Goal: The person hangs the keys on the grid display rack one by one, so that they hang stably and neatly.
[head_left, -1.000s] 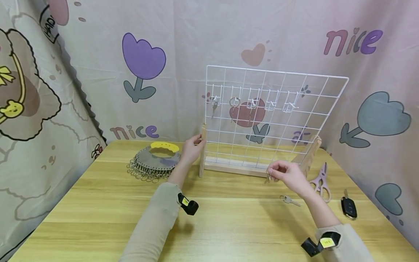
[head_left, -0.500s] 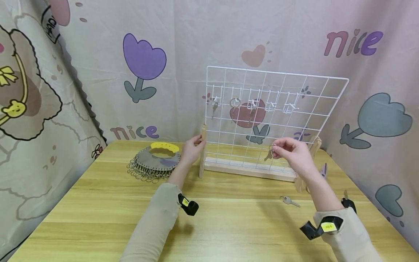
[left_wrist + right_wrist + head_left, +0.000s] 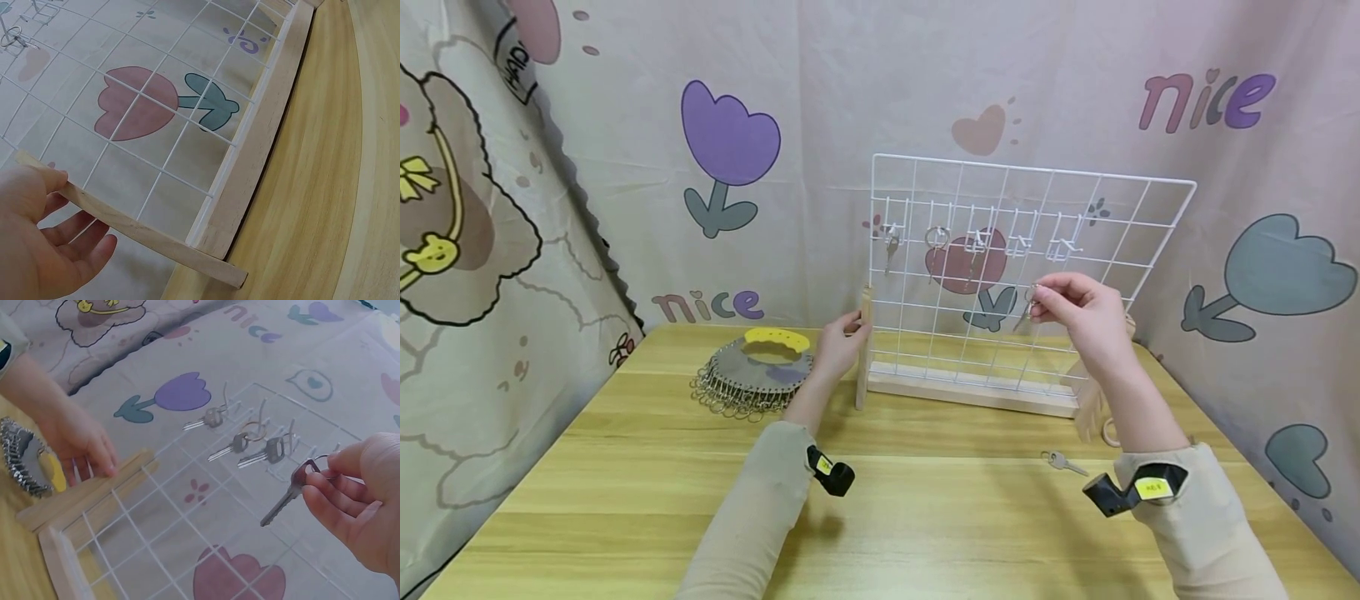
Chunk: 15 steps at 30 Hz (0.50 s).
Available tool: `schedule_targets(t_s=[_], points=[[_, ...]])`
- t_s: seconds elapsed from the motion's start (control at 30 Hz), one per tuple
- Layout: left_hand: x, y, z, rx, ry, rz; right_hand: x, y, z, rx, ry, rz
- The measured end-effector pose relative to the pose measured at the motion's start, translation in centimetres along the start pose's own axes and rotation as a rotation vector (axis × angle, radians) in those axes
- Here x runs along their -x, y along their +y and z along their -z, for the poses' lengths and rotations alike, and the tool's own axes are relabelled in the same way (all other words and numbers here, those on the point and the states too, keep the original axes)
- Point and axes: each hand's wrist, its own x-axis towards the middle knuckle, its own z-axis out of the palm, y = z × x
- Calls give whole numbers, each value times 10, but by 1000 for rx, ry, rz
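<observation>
A white wire grid rack (image 3: 1033, 168) on a wooden base (image 3: 955, 395) stands on the table. My left hand (image 3: 838, 343) grips its left wooden upright (image 3: 147, 232), thumb on one side and fingers on the other. My right hand (image 3: 1088, 321) pinches a key (image 3: 284, 497) by its ring, and the key hangs tilted in front of the grid, below the row of hooks. Three keys hang on the left hooks: the first key (image 3: 205, 419), the second key (image 3: 235, 446) and the third key (image 3: 265, 454). The two hooks on the right (image 3: 1062, 248) hold no key.
A loose key (image 3: 1066, 462) with a ring lies on the table near the rack's front right. A grey plate (image 3: 730, 367) edged with metal rings lies left of the left hand. Scissors (image 3: 1109, 432) show partly behind the right forearm. Patterned cloth (image 3: 827, 100) hangs behind.
My right hand has risen from low over the table towards the hooks, carrying the key. Its forearm now covers the car key and most of the scissors. The left hand stays put.
</observation>
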Motion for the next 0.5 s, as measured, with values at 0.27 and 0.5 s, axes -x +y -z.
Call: schedule_targets(t_s=[0.27,0.5], points=[[-1,-1,-1,6,2,-7,-10,-9,-6,-80,49,13],[0,-1,0,9,-2,5,-23,-16,-17,-142,97,32]])
